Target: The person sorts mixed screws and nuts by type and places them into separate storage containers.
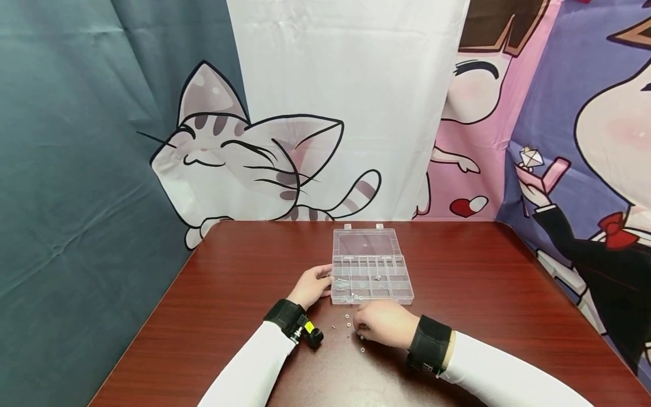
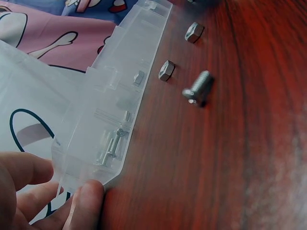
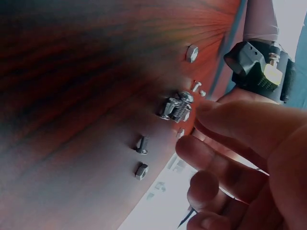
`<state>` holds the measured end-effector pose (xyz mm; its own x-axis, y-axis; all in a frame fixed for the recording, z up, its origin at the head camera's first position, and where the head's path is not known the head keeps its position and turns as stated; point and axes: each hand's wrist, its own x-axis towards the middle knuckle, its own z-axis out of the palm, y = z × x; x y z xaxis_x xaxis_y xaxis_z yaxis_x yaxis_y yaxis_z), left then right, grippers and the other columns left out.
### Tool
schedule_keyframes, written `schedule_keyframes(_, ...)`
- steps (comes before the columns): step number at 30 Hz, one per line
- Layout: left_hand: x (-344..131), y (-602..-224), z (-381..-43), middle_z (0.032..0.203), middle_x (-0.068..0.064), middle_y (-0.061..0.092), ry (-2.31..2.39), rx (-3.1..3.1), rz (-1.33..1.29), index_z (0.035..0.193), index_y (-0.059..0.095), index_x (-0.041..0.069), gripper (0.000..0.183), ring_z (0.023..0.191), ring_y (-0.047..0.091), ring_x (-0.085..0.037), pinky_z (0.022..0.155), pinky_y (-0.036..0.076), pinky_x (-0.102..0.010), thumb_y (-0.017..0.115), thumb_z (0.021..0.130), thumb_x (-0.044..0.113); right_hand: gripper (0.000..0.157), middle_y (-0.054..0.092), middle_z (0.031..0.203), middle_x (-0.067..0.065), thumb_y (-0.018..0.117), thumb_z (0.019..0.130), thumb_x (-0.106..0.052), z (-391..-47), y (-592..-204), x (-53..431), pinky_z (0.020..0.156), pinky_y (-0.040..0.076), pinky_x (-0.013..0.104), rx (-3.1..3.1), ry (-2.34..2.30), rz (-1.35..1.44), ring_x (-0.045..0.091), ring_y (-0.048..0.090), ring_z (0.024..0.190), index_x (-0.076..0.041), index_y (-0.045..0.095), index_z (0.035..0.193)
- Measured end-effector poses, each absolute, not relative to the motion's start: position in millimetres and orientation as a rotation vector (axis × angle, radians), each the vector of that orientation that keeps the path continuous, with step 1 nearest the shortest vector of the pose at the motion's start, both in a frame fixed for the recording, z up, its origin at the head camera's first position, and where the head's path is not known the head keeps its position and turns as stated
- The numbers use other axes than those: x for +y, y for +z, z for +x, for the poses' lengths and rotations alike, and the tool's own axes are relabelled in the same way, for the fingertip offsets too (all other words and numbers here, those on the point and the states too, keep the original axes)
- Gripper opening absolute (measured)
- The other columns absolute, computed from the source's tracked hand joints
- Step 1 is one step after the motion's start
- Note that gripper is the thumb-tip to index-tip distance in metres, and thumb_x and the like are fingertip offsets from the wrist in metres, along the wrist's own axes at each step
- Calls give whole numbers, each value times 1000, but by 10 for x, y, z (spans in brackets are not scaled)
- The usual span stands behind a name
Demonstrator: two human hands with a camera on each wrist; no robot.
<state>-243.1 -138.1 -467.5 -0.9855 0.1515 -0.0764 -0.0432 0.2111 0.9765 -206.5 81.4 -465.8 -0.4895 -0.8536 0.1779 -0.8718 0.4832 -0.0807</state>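
Left hand (image 1: 310,287): fingers pinch box (image 2: 115,91) | right hand (image 1: 389,323): bent fingers parted, empty, near screws (image 3: 177,108)

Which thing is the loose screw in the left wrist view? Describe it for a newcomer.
In the left wrist view, find the clear plastic box held by the left hand. To its right on the reddish-brown table lie two hex nuts and, right of the lower one, the screw. Its threaded shank sets it apart from both nuts.

No readable text, no legible labels, no brands, no numbers, no signs
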Motion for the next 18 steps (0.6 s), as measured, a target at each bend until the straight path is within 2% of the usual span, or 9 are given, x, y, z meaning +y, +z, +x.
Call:
schedule_keyframes(5, -1404, -4778, -2513, 138, -30, 51, 1884, 2329, 111, 144, 44, -9, 45, 116, 59, -41, 82, 59, -38, 52, 100, 2, 18, 55, 71, -14, 78, 82, -20, -2098, -4633, 762, 55, 43, 20, -2651, 184, 1536, 2, 52, 63, -22, 64, 71)
schedule_keyframes(12, -1439, -5022, -2672, 138, -23, 55, 1861, 2356, 88, 145, 47, -3, 45, 114, 63, -31, 81, 60, -35, 53, 101, 6, 14, 60, 73, -13, 80, 80, -18, -2106, -4623, 737, 55, 44, 19, -2641, 187, 1558, 1, 53, 64, -22, 68, 73)
schedule_keyframes(18, -1432, -5026, -2643, 137, -24, 55, 1861, 2364, 85, 144, 47, -4, 45, 111, 64, -31, 80, 60, -34, 54, 100, 6, 20, 55, 69, -14, 79, 79, -18, -2083, -4645, 717, 53, 42, 20, -2612, 159, 1538, 1, 51, 61, -22, 63, 69)
